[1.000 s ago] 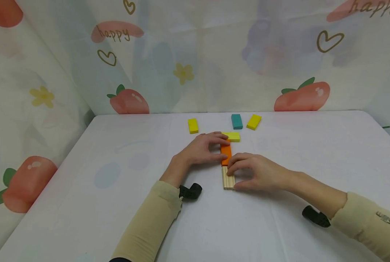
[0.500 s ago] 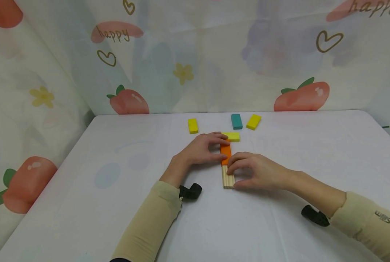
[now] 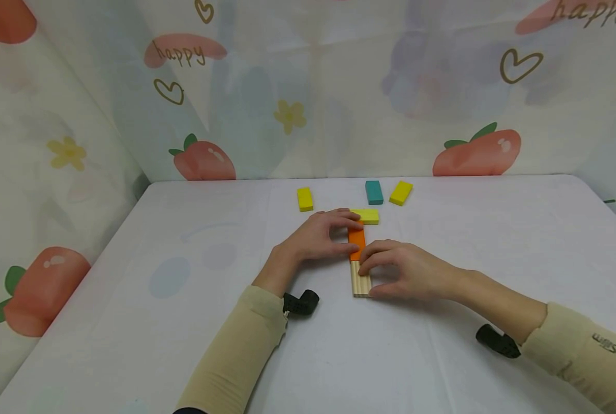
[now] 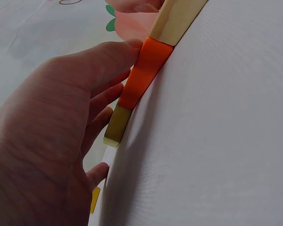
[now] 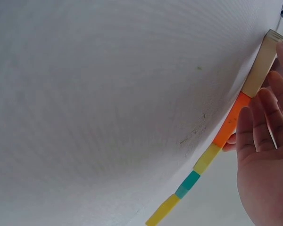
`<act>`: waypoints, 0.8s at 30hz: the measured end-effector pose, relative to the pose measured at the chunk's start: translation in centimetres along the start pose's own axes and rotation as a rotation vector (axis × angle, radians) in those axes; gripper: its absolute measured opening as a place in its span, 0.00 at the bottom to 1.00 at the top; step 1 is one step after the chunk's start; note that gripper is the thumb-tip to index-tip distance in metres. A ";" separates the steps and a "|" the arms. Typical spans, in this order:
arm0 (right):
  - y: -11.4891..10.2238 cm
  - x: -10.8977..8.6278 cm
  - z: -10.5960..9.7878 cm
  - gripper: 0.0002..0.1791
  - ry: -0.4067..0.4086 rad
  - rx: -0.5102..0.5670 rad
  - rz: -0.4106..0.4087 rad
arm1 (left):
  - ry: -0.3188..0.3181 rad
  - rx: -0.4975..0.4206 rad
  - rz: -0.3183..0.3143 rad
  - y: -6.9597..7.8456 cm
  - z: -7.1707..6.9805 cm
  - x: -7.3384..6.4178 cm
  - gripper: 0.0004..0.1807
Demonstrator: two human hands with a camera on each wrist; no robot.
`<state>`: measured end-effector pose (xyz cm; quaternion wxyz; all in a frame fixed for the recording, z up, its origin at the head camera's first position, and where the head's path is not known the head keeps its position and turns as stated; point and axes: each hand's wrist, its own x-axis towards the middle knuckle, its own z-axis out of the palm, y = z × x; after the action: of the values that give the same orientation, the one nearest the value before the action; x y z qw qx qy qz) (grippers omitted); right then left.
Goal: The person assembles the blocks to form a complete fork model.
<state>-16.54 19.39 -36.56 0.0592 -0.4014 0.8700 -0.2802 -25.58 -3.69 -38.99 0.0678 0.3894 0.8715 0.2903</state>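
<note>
Desk (image 3: 416, 356) with orange block (image 3: 356, 237) lying flat in mid-row, pinched between thumb and fingers of the left hand (image 3: 322, 234); plain wooden block (image 3: 361, 286) against its near end, pinched likewise by the right hand (image 3: 411, 270); yellow block (image 3: 370, 217) crosswise at its far end.

On tbl (image 3: 106, 322), front to back: front blk (image 3: 357, 284), mid blk (image 3: 357, 237) just behind, then xwise blk (image 3: 369, 217) (R end juts past mid blk). L hand (image 3: 320, 236) at mid blk's L; R hand (image 3: 414, 270) at front blk's R. Further back, L to R: far-L blk (image 3: 305, 199), far-mid blk (image 3: 374, 192), far-R blk (image 3: 401, 193).
</note>
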 end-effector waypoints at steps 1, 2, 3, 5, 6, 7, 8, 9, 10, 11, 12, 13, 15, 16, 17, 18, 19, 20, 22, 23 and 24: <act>0.0 0.0 0.0 0.13 0.000 0.000 0.000 | -0.001 0.001 0.000 0.0 0.0 0.0 0.23; 0.0 0.0 0.0 0.13 0.000 0.001 -0.001 | -0.001 0.001 -0.001 0.0 0.0 0.0 0.23; 0.0 0.0 0.0 0.13 0.001 0.000 -0.003 | -0.002 0.002 -0.002 0.0 0.0 0.0 0.23; 0.0 0.0 0.0 0.13 0.003 -0.002 -0.005 | -0.002 0.004 -0.003 0.0 0.0 0.0 0.23; 0.0 0.0 0.0 0.13 0.003 -0.002 -0.007 | -0.002 0.004 -0.003 0.0 0.0 0.0 0.23; 0.1 0.0 0.0 0.13 0.003 -0.002 -0.008 | -0.002 0.003 -0.003 0.1 0.0 0.0 0.23; 0.1 0.0 0.0 0.13 0.004 -0.002 -0.008 | -0.002 0.001 -0.003 0.1 0.0 0.0 0.23; 0.1 0.0 0.0 0.13 0.003 -0.003 -0.008 | -0.002 0.000 -0.003 0.1 0.0 -0.1 0.23; 0.1 0.0 0.0 0.13 0.003 -0.002 -0.007 | -0.002 -0.002 -0.003 0.1 -0.1 -0.1 0.23; 0.1 0.0 0.0 0.13 0.002 -0.002 -0.007 | -0.002 -0.004 -0.003 0.1 -0.1 -0.1 0.23; 0.1 0.0 0.0 0.13 0.001 -0.002 -0.007 | -0.003 -0.005 -0.003 0.2 -0.1 -0.1 0.23; 0.1 0.0 0.0 0.13 0.002 -0.002 -0.007 | -0.003 -0.006 -0.003 0.2 -0.1 -0.1 0.23; 0.2 0.0 0.0 0.13 0.002 -0.004 -0.008 | -0.003 -0.006 -0.004 0.2 -0.1 -0.1 0.23; 0.2 0.0 0.0 0.13 0.002 -0.003 -0.009 | -0.004 -0.006 -0.004 0.2 -0.1 -0.1 0.23; 0.2 0.0 0.0 0.13 0.001 -0.005 -0.009 | -0.003 -0.006 -0.004 0.2 -0.1 -0.1 0.23; 0.2 0.0 0.0 0.13 0.001 -0.005 -0.009 | -0.003 -0.006 -0.004 0.2 -0.1 0.0 0.23; 0.2 0.0 0.0 0.13 0.000 -0.005 -0.010 | -0.001 -0.007 -0.003 0.1 0.0 0.0 0.23; 0.2 0.0 0.0 0.13 -0.001 -0.005 -0.010 | -0.001 -0.007 -0.002 0.1 0.0 0.0 0.23; 0.2 0.0 0.0 0.13 -0.004 -0.003 -0.008 | 0.000 -0.008 -0.001 0.1 0.0 0.0 0.23; 0.1 0.0 0.0 0.13 -0.005 -0.001 -0.008 | 0.001 -0.008 0.000 0.1 0.0 0.0 0.23; 0.1 0.0 0.0 0.13 -0.005 0.001 -0.009 | 0.000 -0.008 -0.001 0.1 0.0 0.0 0.23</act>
<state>-16.67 19.46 -36.59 0.0602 -0.4058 0.8680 -0.2799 -25.50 -3.67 -38.89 0.0692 0.3888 0.8705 0.2938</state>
